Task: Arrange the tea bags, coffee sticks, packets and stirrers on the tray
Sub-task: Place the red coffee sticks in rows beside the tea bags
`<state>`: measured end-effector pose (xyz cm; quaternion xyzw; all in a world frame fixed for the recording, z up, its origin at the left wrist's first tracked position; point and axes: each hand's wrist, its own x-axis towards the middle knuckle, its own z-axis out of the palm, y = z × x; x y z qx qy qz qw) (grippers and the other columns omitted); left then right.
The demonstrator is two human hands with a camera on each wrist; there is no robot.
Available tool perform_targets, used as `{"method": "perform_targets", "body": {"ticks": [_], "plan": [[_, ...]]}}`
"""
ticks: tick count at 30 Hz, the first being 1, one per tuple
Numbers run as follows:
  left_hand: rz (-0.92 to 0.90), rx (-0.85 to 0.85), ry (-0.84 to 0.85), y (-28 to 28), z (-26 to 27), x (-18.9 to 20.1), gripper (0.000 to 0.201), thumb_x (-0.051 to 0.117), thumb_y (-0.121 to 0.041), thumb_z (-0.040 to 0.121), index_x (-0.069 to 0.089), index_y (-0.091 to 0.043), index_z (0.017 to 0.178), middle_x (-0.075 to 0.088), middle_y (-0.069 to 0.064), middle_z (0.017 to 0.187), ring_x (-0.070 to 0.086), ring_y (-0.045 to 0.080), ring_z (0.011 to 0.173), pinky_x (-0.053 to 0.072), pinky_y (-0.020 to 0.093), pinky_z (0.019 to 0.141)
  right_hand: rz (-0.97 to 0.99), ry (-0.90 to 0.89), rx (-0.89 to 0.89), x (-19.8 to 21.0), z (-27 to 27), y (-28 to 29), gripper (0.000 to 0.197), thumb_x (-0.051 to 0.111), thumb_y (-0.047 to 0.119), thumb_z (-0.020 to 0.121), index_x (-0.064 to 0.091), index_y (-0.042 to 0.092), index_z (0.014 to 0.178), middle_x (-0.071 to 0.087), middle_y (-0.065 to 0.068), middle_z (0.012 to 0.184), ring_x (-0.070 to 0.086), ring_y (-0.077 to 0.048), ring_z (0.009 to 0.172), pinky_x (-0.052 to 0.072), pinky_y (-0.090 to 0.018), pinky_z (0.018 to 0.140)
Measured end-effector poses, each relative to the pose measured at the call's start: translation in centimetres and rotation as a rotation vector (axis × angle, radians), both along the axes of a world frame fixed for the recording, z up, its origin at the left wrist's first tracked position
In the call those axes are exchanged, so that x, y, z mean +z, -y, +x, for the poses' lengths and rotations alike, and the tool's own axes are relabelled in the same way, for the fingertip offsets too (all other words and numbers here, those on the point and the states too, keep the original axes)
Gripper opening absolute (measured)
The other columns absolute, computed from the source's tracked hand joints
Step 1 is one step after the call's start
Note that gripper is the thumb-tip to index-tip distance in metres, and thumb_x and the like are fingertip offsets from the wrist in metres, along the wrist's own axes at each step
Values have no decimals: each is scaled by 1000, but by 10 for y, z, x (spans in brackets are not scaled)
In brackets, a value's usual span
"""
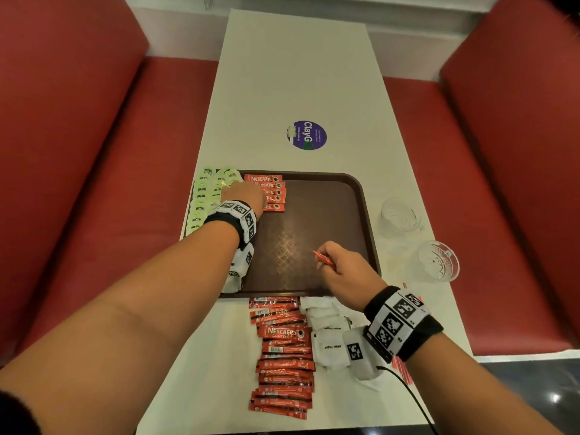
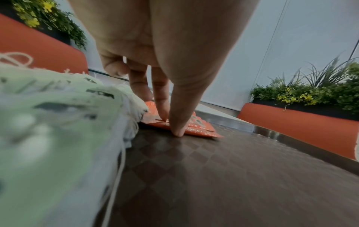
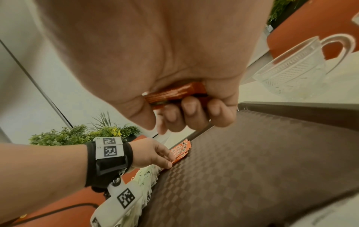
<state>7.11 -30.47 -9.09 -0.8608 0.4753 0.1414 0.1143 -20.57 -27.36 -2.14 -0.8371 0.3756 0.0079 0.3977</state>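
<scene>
inspector: holding anything in the right hand (image 1: 343, 271)?

me: yes. my fingers are curled round one coffee stick (image 3: 175, 93), held across the palm, one end poking out toward the bare middle of the tray (image 1: 329, 221).

inspector: and the left hand (image 1: 243, 196)?

me: fingers straight, tips pressing flat on the row of coffee sticks (image 1: 268, 191) at the tray's far left, just beside the tea bags (image 1: 205, 196). it grips nothing.

inspector: where is the rest of the stock?

me: more loose sticks (image 1: 284, 356) lie on the table (image 1: 298, 73) near me, white packets (image 1: 328, 331) beside them. two glass cups (image 1: 436, 260) stand right of the tray.

inspector: how do the sticks handle?

me: i judge them light, thin and glossy, likely to slide on the tray. the foil bends, so i would pinch each by its long edges near the middle, lay it flat against the row, and pin the row with the left fingertips so it does not scatter.

inspector: progress?

me: early. most sticks, all visible packets and the stirrers remain off the tray.
</scene>
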Motion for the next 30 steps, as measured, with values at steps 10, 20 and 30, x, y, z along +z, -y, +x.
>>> {"method": "perform_targets", "body": {"ticks": [10,20,30], "plan": [[-239,-1,-22,-14,-15,27,26,64,-41,92,68,-34,116,65,2,123,56,27,116,40,42,102,82,105,10,2,-4,24,10,40,8,98,33,15,98,43,0,69,39,-12,52,33,-25,50],[-675,-194,-660,-85,-101,99,8,68,-40,90,73,-33,92,70,-15,86,63,2,83,50,25,78,0,80,139,20,2,42,6,51,16,96,47,21,97,57,1,81,50,-12,65,34,-24,57],[-575,-92,-651,-119,-95,88,10,79,-31,82,71,-29,87,67,-15,75,59,-3,69,44,13,66,37,185,207,17,12,30,14,53,16,94,43,21,103,55,0,82,49,-14,66,43,-35,62]]}}
